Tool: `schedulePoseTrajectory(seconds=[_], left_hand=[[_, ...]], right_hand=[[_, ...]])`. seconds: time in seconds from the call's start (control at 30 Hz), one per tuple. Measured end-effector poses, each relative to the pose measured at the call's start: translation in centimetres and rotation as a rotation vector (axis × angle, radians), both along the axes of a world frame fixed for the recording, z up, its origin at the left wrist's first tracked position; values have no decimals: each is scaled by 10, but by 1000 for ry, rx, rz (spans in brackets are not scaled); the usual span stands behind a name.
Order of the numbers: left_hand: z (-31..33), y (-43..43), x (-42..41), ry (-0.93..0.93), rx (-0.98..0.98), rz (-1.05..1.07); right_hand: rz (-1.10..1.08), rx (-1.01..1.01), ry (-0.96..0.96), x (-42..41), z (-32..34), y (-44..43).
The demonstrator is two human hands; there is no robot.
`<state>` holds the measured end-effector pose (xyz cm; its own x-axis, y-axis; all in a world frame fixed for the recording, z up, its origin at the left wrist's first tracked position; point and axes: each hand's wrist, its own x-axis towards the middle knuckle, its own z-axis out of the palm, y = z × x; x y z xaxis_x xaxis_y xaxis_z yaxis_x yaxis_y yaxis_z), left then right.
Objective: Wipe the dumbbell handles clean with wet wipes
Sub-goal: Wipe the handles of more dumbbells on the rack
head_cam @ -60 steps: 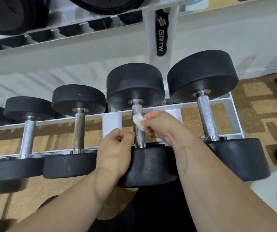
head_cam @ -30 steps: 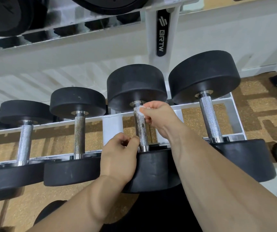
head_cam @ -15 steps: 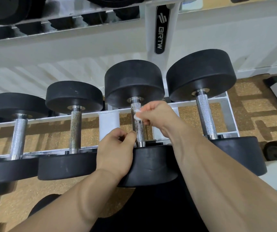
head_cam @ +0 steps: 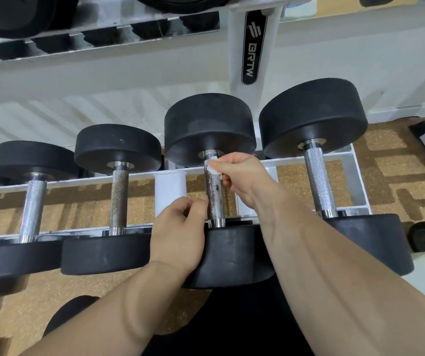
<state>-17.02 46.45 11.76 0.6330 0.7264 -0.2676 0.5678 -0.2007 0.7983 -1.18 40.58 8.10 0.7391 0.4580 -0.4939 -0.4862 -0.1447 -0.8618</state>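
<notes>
Knurled steel handle of a dumbbell on the rack: stiff, heavy, probably best wiped in place. Wet wipe: soft, light, pinched by right hand at handle's top. Left hand curled against handle's lower end; cannot tell if it grips.

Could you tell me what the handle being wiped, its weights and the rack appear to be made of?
Handle: likely chromed steel, shiny, with a knurled grip and dark specks. Weights: probably rubber-coated, matte black and scuffed. Rack: seemingly white-painted metal, smooth and slightly glossy.
</notes>
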Motion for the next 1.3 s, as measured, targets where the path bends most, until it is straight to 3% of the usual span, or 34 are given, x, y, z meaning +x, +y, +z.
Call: schedulePoseTrajectory(seconds=[0.17,0.27,0.37,0.43,0.57,0.67,0.83,1.0,1.07,1.17,1.23,1.3], left_hand=[[1,1,-1,9,-26,0],[2,0,0,12,-51,6],[3,-1,-1,9,-51,2],[3,-1,-1,3,-52,-2],[4,-2,-1,-5,-39,-5],[9,-3,-2,-25,-32,-9],[7,-1,-3,-41,-37,-14],[7,0,-3,-47,-30,-21],[6,0,-4,-44,-23,-24],[3,1,-5,-43,-16,-32],[1,2,-5,-58,-15,-31],[1,2,-5,-73,-16,-25]], right_hand=[[318,-236,-102,-11,3,-23],[156,-217,-242,-12,6,-12],[98,-278,-536,-4,9,6],[197,-337,-660,-3,14,7],[635,-452,-879,-16,17,-12],[628,-436,-1021,-7,17,-5],[451,-500,-1062,-6,14,12],[860,-430,-1009,-16,21,-17],[912,-431,-1068,-12,25,-17],[679,-487,-1202,2,21,-3],[508,-498,-1167,7,17,1],[511,-457,-1112,2,12,-6]])
